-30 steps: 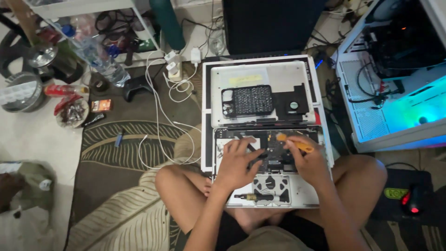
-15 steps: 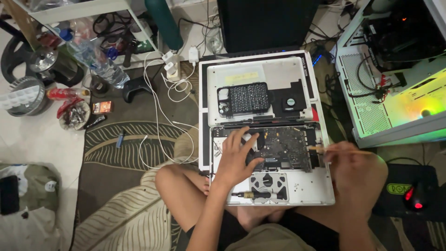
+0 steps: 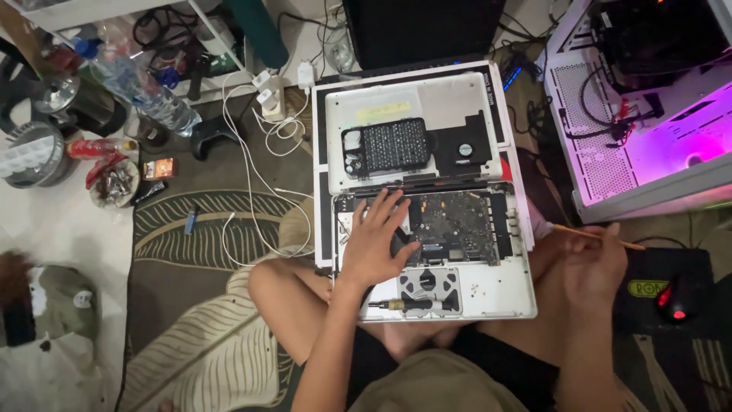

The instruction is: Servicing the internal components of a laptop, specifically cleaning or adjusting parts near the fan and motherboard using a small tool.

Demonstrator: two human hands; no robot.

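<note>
The opened laptop (image 3: 427, 229) rests across the crossed legs, steadied there. The left hand (image 3: 379, 243) lies spread, fingers flat on its board (image 3: 457, 225), bracing it. The right hand (image 3: 593, 263), off the laptop's right, pinches what appears to be a thin stick (image 3: 595, 237).

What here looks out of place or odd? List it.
A screwdriver lies loose inside the opened laptop, near the left hand. White charger cables sprawl tangled across the rug. Nothing looks spilled or broken.
</note>
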